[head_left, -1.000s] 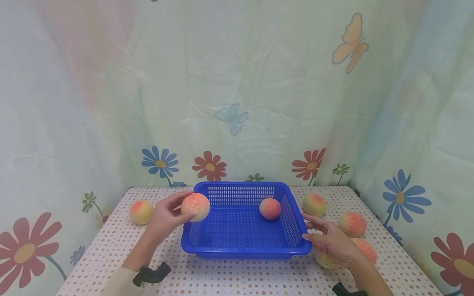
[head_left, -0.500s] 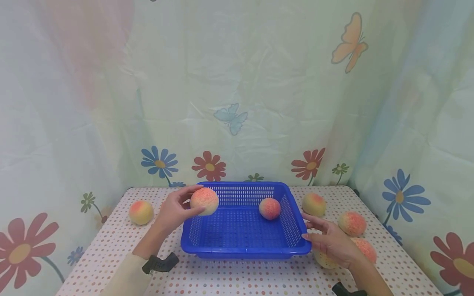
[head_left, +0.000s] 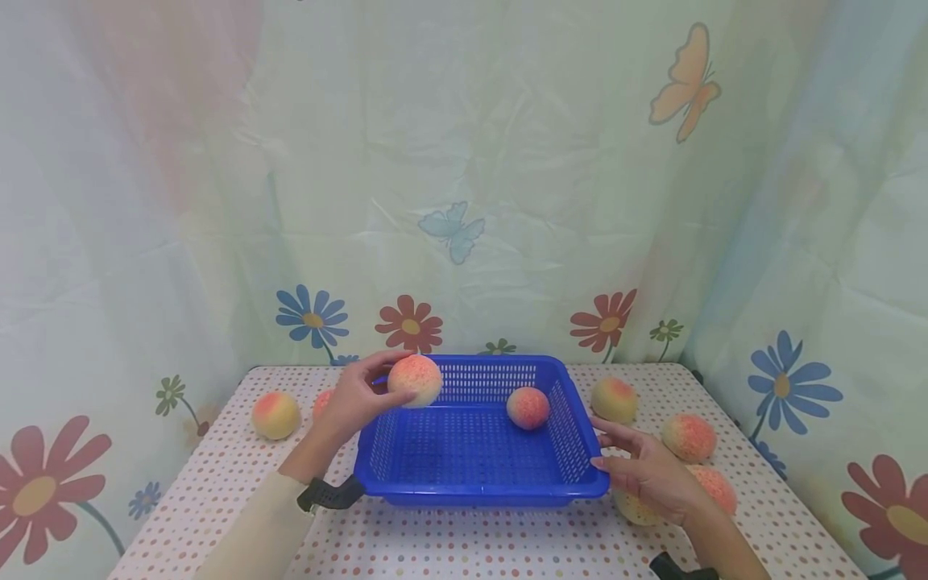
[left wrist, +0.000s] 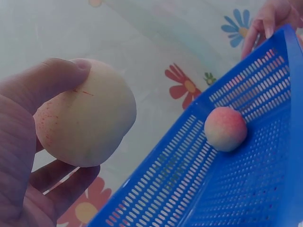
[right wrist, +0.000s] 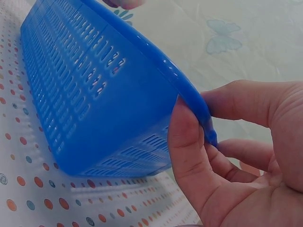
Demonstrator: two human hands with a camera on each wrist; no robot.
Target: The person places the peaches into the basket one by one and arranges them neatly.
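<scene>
My left hand [head_left: 360, 403] holds a peach [head_left: 416, 380], pale yellow with a red-speckled top, over the left side of a blue plastic basket [head_left: 482, 490]. In the left wrist view the thumb lies across the peach [left wrist: 97, 113], with fingers behind and under it. A second peach [head_left: 528, 408] rests inside the basket near its right wall. At the right end of the basket my right hand [head_left: 645, 471] grips the rim. The right wrist view shows the thumb and fingers [right wrist: 185, 137] pinching the rim [right wrist: 173, 71] between them.
Right of the basket lie several more peaches [head_left: 689, 437], one [head_left: 638, 509] partly hidden by my right hand. On the left sit a yellow peach [head_left: 275, 416] and a red one [head_left: 322, 402] mostly covered by my left hand. A flowered curtain [head_left: 464, 177] surrounds the dotted tablecloth [head_left: 435, 548].
My left hand has carried its peach rightward and slightly up, further over the basket. The red peach behind that hand has come into view. The right hand stays on the rim.
</scene>
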